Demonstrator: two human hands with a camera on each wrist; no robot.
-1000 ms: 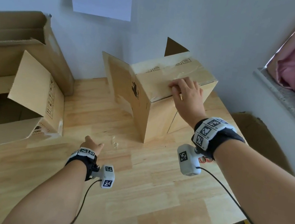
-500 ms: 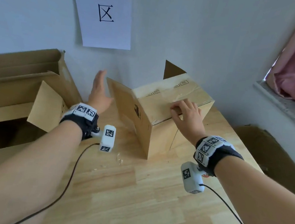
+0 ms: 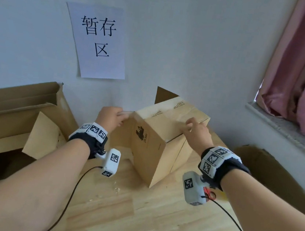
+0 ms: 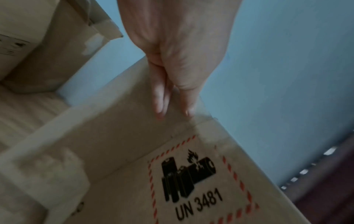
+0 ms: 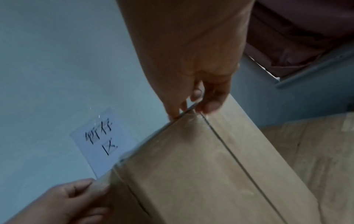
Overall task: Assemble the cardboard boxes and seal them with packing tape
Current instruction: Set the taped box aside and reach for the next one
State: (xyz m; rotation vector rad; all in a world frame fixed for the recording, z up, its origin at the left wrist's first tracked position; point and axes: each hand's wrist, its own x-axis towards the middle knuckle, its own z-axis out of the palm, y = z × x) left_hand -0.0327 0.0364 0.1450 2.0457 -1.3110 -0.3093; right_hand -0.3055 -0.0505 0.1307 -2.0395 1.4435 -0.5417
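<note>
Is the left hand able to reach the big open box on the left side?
Probably yes. The left hand grips a flap of the small box, and the big open box sits close beside it with nothing between.

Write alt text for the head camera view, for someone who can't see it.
Two bare hands hold a small cardboard box on a wooden table: the left hand grips its open side flap, the right hand rests on its top. A larger open box sits left, beneath a paper wall sign.
</note>
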